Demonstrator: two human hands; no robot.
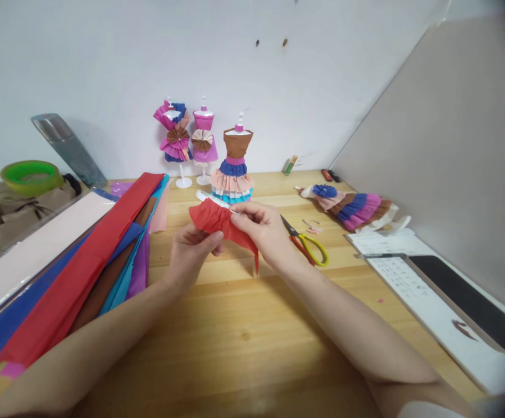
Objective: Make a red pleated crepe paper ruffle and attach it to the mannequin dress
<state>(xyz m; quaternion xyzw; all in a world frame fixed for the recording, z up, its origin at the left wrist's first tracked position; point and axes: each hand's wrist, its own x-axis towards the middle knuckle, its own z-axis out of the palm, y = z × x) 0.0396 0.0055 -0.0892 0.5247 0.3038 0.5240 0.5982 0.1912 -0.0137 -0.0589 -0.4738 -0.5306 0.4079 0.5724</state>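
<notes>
A pleated piece of red crepe paper (217, 223) is held above the wooden table (235, 325), gathered along a white strip (211, 199) at its top edge. My left hand (190, 251) pinches the red paper from below on its left side. My right hand (264, 230) pinches the top edge on the right, with fingers pressed together on the paper and strip. A tail of the red paper (252, 249) hangs down under my right hand.
Long sheets of coloured crepe paper (82, 273) lie at the left. Three small mannequins in paper dresses (234, 165) stand at the back; another dressed one (352, 207) lies at right. Yellow-handled scissors (307, 241) lie beside my right hand. A tablet (470, 302) sits on white sheets.
</notes>
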